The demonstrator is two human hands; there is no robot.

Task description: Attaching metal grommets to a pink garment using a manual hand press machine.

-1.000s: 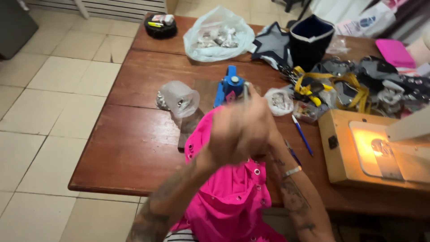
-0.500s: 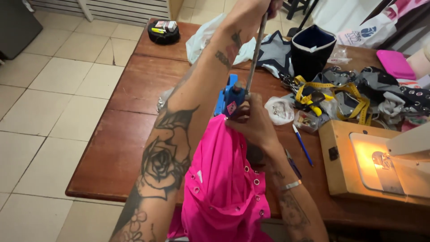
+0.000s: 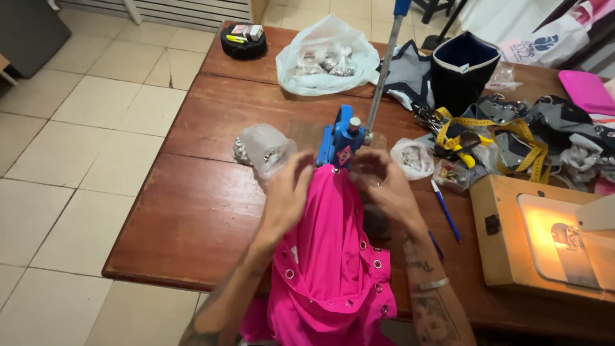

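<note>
A white plastic bag [image 3: 327, 57] of small parts sits near the wooden table's [image 3: 192, 211] far edge. Two smaller clear bags [image 3: 262, 148] [image 3: 413, 158] lie mid-table. A white printed bag [image 3: 544, 40] hangs beyond the far right corner.

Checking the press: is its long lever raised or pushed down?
Raised: the lever stands upright above the blue press, with neither hand on it.

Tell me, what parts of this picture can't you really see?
Head view:
- Under the blue press: the spot being worked is hidden by the pink garment and both hands.
- Left hand and right hand: fingertips are blurred.
- Press lever: its top is cut off by the upper edge.
- White plastic bag: contents too small to tell.
</note>
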